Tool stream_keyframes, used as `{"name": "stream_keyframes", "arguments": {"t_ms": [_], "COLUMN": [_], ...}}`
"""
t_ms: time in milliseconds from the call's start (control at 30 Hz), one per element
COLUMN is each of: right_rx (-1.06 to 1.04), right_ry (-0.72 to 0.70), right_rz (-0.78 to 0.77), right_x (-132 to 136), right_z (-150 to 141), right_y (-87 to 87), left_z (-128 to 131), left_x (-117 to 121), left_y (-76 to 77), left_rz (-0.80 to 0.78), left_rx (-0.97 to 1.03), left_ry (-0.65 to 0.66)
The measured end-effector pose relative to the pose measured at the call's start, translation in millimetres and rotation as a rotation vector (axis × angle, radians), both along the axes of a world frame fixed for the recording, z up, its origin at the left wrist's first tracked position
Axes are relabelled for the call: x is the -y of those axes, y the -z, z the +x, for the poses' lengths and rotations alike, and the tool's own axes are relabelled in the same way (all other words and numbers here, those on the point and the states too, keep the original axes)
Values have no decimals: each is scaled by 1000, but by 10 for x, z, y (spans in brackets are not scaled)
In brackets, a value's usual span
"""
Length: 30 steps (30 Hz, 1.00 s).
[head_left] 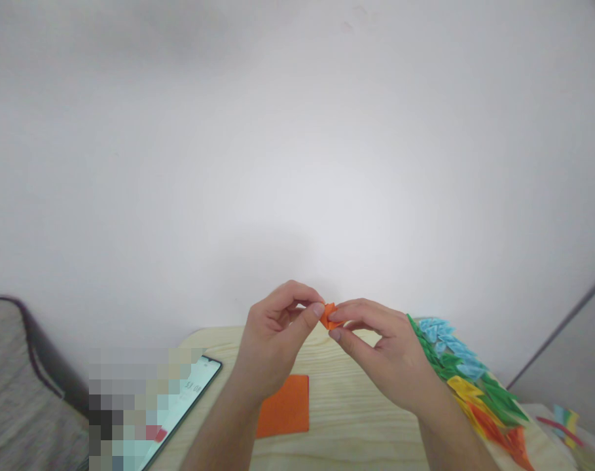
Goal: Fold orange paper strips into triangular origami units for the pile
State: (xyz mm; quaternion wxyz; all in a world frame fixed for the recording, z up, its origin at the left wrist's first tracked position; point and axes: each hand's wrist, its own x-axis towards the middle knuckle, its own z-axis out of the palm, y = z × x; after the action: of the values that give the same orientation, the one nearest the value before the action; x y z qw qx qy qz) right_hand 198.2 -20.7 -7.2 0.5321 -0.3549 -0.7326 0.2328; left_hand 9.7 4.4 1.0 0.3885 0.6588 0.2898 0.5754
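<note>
Between my two hands, above the back part of the wooden table, is a small folded piece of orange paper [330, 316]. My left hand [280, 333] pinches its left side between thumb and forefinger. The thumb and fingers of my right hand [380, 347] close on its right side, and they cover part of the folds. Below my left hand lies a square of orange paper [290, 409] on the table, partly hidden by my left forearm.
On the table [356, 418], a phone [194, 392] lies at left, partly pixelated. Blue folded papers [447, 340], green ones [503, 400], yellow ones [464, 390] and orange ones [510, 438] line the right edge. A white wall [297, 163] stands behind. Grey fabric [22, 392] is far left.
</note>
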Motion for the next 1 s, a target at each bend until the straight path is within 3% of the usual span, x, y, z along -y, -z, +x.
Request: {"name": "stream_keyframes", "arguments": {"t_ms": [333, 633, 800, 1000], "right_rx": [-138, -9, 24, -42], "right_ry": [-29, -33, -38, -14], "right_rz": [-48, -27, -37, -153], "right_x": [-2, 51, 70, 74], "right_z": [-10, 30, 61, 54], "right_y": [-1, -77, -87, -50], "left_z": [-34, -151, -184, -158], "left_x": [23, 86, 105, 135], "left_y": [62, -38, -93, -88], "left_rz": [14, 136, 147, 121], "left_rx": [45, -391, -425, -415], "left_ry": [-5, 26, 69, 25]}}
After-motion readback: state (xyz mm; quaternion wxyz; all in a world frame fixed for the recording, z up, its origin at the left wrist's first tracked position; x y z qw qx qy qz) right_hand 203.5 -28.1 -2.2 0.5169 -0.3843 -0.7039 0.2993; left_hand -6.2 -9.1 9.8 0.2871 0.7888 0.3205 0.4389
